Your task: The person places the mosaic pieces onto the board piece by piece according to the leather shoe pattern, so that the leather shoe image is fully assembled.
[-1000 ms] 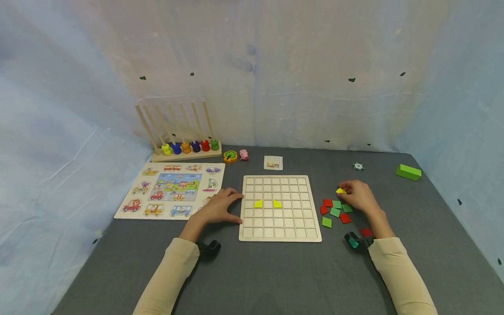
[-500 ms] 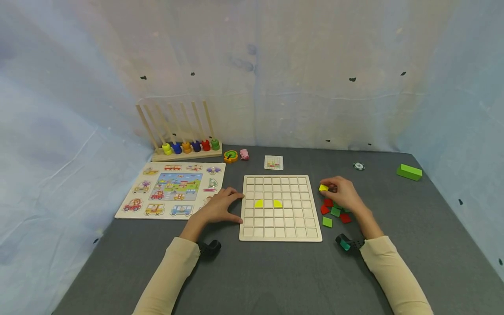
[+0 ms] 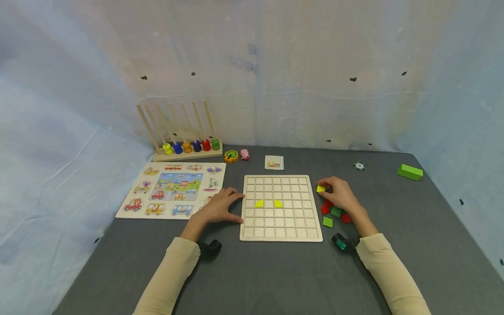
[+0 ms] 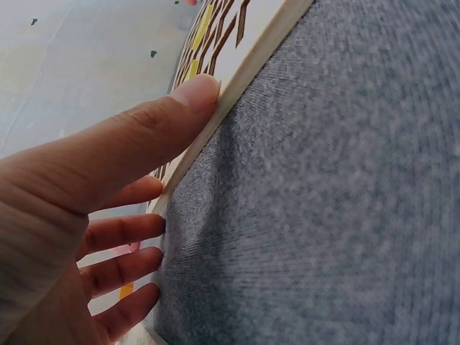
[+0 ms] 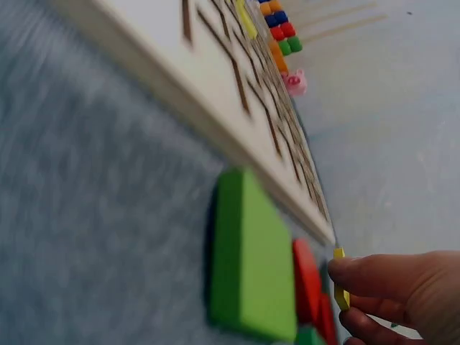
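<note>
- We see our right hand (image 3: 338, 195) pinching a small yellow tile (image 3: 320, 189) between thumb and fingertips, lifted just beside the right edge of the wooden grid board (image 3: 280, 208).
- In the right wrist view, the fingertips (image 5: 374, 277) close on the thin edge of that yellow tile (image 5: 340, 287), with the board's corner (image 5: 215, 86) close by.
- Our left hand (image 3: 218, 207) rests on the grey table (image 3: 275, 271), fingers straight and a little spread, holding nothing.
- In the left wrist view, the thumb (image 4: 144, 136) presses against the left edge of the board (image 4: 251, 50), and the other fingers (image 4: 126, 267) lie along the same edge.
- Two yellow pieces (image 3: 268, 203) already sit in the board, near its middle.
- A loose pile of red and green tiles (image 3: 334, 213) lies on the table right of the board, partly under our right hand.
</note>
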Available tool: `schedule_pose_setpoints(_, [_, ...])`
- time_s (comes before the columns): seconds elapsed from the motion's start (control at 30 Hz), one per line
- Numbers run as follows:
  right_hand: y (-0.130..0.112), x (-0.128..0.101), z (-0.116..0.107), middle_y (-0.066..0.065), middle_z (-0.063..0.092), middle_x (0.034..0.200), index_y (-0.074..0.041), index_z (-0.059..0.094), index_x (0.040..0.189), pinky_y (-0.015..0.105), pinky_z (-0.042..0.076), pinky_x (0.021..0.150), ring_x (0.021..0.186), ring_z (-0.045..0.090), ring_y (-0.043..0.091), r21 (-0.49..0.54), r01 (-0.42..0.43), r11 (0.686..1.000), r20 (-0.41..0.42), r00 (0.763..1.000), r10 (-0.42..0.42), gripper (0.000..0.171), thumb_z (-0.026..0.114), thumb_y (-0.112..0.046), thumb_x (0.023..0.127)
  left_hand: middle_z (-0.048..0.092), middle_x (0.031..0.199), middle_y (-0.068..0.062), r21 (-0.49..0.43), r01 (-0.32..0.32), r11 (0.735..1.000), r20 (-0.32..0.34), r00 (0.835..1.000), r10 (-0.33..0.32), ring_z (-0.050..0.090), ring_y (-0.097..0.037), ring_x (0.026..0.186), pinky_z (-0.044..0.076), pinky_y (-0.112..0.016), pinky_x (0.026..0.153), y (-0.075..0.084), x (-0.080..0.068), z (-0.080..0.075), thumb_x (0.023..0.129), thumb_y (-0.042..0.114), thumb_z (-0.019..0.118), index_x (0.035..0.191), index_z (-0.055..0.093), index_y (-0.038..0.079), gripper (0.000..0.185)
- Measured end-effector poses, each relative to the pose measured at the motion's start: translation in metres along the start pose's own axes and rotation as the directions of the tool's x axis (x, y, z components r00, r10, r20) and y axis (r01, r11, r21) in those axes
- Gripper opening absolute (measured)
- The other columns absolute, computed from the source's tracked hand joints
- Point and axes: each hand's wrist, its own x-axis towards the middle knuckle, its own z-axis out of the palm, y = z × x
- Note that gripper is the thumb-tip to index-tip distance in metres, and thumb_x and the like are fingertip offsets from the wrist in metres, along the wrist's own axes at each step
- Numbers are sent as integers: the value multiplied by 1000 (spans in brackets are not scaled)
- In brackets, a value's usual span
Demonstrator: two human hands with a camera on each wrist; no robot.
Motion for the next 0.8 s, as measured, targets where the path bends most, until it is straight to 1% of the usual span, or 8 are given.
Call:
schedule_pose_setpoints(0.1, [5,-1,1,20,60,108,2,64,112,47,46,82,97,57,33,-13,-19,1000,-1,1000,19,31,68,-11,85,47,126,-5,-5,0,1000,1,1000,0,43,-24,115,36,-44,98,0,0,0,69,53,76,135,50,18,79])
schedule_pose_setpoints(0.27, [10,-3,-5,20,60,110,1,64,114,47,46,82,98,57,34,26,-13,1000,0,1000,13,32,68,-12,85,47,126,-6,-5,-3,1000,-1,1000,3,43,-24,115,36,-45,98,0,0,0,69,53,76,135,50,17,79])
schedule_pose_setpoints(0.43, [15,-10,-19,20,59,112,0,63,114,49,46,82,99,57,34,34,18,999,-18,1000,-18,29,66,-9,86,46,127,-6,1,-5,1000,0,1000,5,43,-24,115,36,-45,97,0,0,0,69,54,76,135,49,18,79])
schedule_pose_setpoints(0.53, [19,-17,-30,20,59,112,0,64,113,50,47,80,98,58,34,30,20,999,-24,1000,-19,27,64,-7,87,47,127,-6,4,-7,1000,1,1000,7,43,-25,116,36,-45,97,0,0,0,69,54,75,135,50,17,79])
schedule_pose_setpoints(0.7, [24,-28,-48,20,59,110,1,64,112,50,47,80,96,57,35,0,15,1000,-13,1000,-15,24,61,-5,88,46,127,-6,3,-2,1000,6,1000,2,43,-25,116,36,-46,97,1,-1,-2,69,54,75,135,49,17,80])
schedule_pose_setpoints(0.8, [28,-35,-55,21,60,107,3,64,111,50,48,78,94,58,35,-20,17,1000,3,1000,-17,24,62,-3,87,46,127,-6,4,-5,1000,4,1000,5,43,-25,115,36,-46,96,1,-1,-2,69,54,75,135,49,17,80])
